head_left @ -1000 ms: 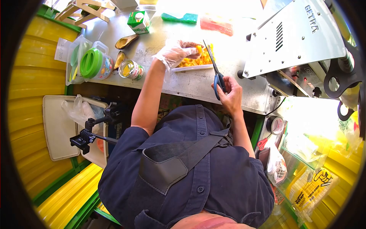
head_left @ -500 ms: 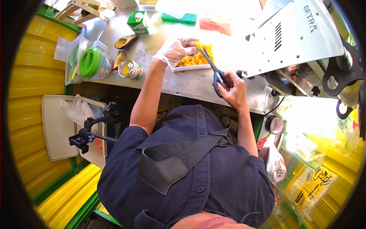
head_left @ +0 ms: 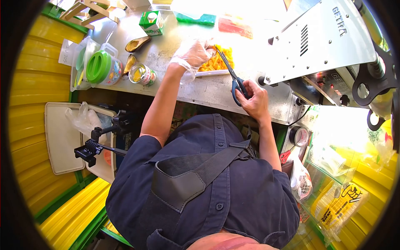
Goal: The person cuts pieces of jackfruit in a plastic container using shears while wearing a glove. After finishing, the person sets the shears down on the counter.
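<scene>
My right hand [head_left: 256,100] grips a pair of scissors [head_left: 236,81] by dark blue handles. Its blades point up and away, close together, with the tips beside my left fingers. A loose clear plastic glove covers my left hand [head_left: 195,53]. The fingers of that hand are bent together at the left side of a heap of orange-yellow cut fruit pieces [head_left: 216,62]; whatever they pinch is hidden. Under the pieces lies a white tray [head_left: 214,73], partly covered by my left hand.
Left on the metal counter [head_left: 183,95] stand an opened can [head_left: 142,76], a green-lidded jug [head_left: 102,68], dark fruit skins [head_left: 137,43] and a green-white carton [head_left: 151,23]. Green [head_left: 196,19] and red [head_left: 235,28] blocks lie behind. A GETRA machine [head_left: 321,41] stands at right.
The scissor blades have come together from a wider spread. My left hand has shifted slightly right and its fingers have curled in. My right hand has moved slightly left.
</scene>
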A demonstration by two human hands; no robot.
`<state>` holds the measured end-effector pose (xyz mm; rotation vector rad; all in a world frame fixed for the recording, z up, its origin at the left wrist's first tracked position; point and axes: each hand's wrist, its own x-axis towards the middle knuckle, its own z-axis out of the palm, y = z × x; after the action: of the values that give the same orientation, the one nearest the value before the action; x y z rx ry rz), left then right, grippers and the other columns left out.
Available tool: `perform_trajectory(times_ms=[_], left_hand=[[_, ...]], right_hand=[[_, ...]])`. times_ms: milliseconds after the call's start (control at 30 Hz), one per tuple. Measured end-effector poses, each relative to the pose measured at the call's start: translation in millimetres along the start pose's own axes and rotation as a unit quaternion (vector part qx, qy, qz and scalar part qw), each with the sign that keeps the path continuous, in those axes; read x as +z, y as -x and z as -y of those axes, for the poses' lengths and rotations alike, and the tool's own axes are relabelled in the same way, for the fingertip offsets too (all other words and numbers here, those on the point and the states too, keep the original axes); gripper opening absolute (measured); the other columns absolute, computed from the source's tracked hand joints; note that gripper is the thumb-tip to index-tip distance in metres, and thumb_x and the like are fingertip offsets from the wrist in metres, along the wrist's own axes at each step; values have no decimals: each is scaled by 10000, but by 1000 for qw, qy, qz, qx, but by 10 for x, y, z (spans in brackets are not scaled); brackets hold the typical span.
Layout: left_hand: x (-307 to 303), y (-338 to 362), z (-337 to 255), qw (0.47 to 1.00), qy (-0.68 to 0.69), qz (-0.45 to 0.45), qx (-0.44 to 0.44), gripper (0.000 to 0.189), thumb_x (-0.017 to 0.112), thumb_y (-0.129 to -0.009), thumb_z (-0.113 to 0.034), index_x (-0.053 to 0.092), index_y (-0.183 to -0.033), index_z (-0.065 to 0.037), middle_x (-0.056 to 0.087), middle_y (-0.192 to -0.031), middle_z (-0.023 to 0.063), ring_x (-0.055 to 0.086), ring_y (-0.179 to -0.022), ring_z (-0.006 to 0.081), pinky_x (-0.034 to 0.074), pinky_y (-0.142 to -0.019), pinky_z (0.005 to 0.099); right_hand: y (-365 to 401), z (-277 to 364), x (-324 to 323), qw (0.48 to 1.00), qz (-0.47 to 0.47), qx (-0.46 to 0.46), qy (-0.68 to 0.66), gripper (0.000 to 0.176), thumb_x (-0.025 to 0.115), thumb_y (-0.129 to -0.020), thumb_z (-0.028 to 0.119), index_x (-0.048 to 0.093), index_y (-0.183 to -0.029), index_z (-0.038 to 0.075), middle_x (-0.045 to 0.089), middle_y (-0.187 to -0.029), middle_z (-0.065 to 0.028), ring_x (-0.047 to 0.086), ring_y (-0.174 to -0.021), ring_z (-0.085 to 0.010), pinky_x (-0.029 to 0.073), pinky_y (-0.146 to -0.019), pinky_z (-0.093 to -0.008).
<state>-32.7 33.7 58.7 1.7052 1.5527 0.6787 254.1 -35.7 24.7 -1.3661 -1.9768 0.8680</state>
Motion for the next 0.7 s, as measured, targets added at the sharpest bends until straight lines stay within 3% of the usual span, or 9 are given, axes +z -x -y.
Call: perform_trajectory(times_ms=[133, 300, 433, 567, 700], left_hand=[[-36, 2, -108, 996, -76, 9, -36, 434, 715, -977, -123, 672, -1383, 22, 785, -1089, 158, 665, -887, 174, 544, -860, 311], [11, -19, -13, 998, -62, 14, -11, 456, 717, -985, -121, 651, -1414, 16, 787, -1122, 164, 691, -939, 182, 549, -885, 312], [143, -84, 187, 999, 16, 2, 31, 503, 726, -988, -89, 603, -1458, 40, 783, -1180, 155, 706, -1007, 166, 555, -898, 293], [137, -115, 227, 998, 65, -18, 2, 541, 733, -980, -65, 571, -1480, 63, 760, -1252, 159, 698, -1027, 157, 560, -907, 281], [70, -122, 249, 997, 78, -9, -17, 562, 738, -977, -77, 557, -1488, 72, 735, -1308, 175, 699, -1024, 165, 566, -915, 281]], right_hand=[[35, -25, 60, 1000, 1, 12, -26, 290, 848, -873, 268, 692, -918, 27, 561, -577, -37, 467, -499, -115, 381, -506, -324], [54, -77, 102, 999, 5, 23, -39, 270, 845, -872, 235, 694, -917, 16, 537, -574, -19, 443, -513, -93, 366, -507, -308], [32, -199, 151, 993, -8, 36, -116, 244, 834, -871, 185, 691, -915, -8, 566, -597, 3, 447, -546, -57, 358, -520, -279], [26, -186, 137, 978, -3, 70, -197, 223, 823, -872, 163, 686, -908, -10, 624, -640, 12, 467, -575, -36, 362, -534, -259], [50, -221, 93, 984, 18, 59, -164, 219, 814, -878, 162, 682, -913, -9, 673, -677, -3, 518, -604, -26, 396, -552, -247]])
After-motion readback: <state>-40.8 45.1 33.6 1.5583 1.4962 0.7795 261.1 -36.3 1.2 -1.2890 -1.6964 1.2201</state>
